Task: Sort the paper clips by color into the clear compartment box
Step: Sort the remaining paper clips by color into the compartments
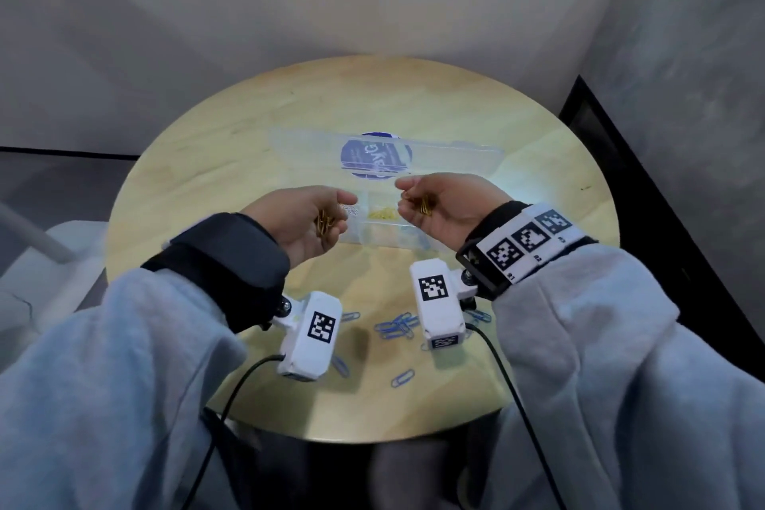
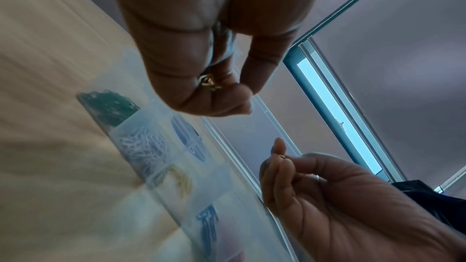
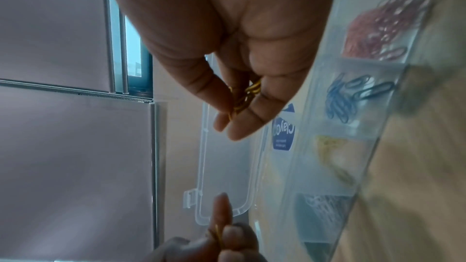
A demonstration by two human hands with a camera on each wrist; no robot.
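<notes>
Two small bunches of gold paper clips are in play, one in each hand, both held above the clear compartment box (image 1: 374,234) on the round wooden table (image 1: 215,161). The left hand (image 1: 308,222) is turned palm up with its fingers curled in, and its gold clips (image 1: 324,222) sit pinched between the thumb and the curled fingers, poking out near the fingertips. The right hand (image 1: 445,201) mirrors it: fingers bent toward the thumb, a tight cluster of gold clips (image 1: 423,206) caught between them. In the right wrist view that cluster (image 3: 246,97) lies along the inside of the fingers, glossy and stacked nearly parallel. The two hands are near each other but apart, with the middle of the box between them.

The box is a long transparent plastic tray split into a row of compartments, its lid (image 1: 434,153) swung open and lying flat on the far side, a round blue label (image 1: 374,155) showing through it. Seen from the wrists, the compartments run in order: red clips (image 3: 378,33) at one end, then blue clips (image 3: 353,97), pale yellow clips (image 3: 332,152), white clips (image 3: 322,210), and dark green clips (image 2: 111,107) at the other end.

On the near side of the table, below the wrist cameras, loose blue clips (image 1: 395,327) lie scattered, some overlapping in a small heap and a few singly.
</notes>
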